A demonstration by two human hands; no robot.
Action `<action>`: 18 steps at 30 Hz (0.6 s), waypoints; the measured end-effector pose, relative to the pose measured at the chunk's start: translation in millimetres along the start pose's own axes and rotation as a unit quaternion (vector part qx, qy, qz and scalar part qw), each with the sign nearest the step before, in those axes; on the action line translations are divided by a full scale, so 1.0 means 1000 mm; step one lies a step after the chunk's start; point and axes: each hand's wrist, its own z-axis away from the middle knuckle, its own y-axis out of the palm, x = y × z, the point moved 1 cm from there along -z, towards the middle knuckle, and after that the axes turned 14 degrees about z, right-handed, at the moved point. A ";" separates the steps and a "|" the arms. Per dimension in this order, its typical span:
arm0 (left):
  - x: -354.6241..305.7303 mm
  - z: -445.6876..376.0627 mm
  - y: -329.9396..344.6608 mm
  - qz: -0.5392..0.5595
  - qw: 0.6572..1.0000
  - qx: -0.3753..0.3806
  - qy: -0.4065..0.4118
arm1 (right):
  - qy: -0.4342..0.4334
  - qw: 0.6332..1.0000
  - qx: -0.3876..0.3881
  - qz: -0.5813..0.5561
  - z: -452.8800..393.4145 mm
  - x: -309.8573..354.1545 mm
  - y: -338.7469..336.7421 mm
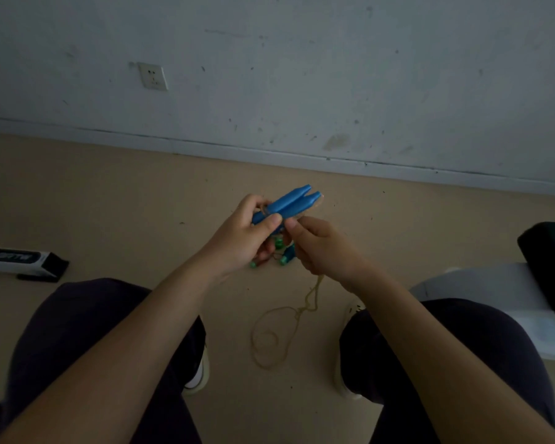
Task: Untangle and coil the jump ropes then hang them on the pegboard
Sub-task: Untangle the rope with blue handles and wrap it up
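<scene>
My left hand grips two blue jump-rope handles held side by side, tips pointing up and to the right. My right hand pinches the thin beige rope just below the handles. That rope hangs down from my right hand and lies in loose loops on the floor between my knees. Under my hands, partly hidden, another jump rope's handles with green ends lie on the floor. No pegboard is in view.
A beige floor meets a scuffed white wall with a socket. A white and black box lies at the left. At the right stand a black object and a white surface. My knees and shoes frame the rope.
</scene>
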 end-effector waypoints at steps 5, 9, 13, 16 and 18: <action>0.000 -0.005 -0.006 -0.037 0.996 -0.071 0.039 | -0.033 0.997 0.060 0.037 0.005 0.002 0.002; -0.001 -0.005 -0.009 -0.099 0.992 -0.075 0.026 | -0.105 0.987 -0.007 0.118 0.007 0.006 -0.011; -0.005 -0.001 -0.009 -0.096 0.994 0.032 -0.039 | -0.132 0.965 -0.124 0.191 0.006 0.000 -0.036; -0.006 0.002 -0.006 -0.086 0.986 0.119 -0.082 | -0.132 0.960 -0.152 0.193 0.004 -0.003 -0.037; -0.006 0.005 -0.003 -0.071 0.977 0.171 -0.109 | -0.139 0.959 -0.140 0.202 0.003 -0.003 -0.031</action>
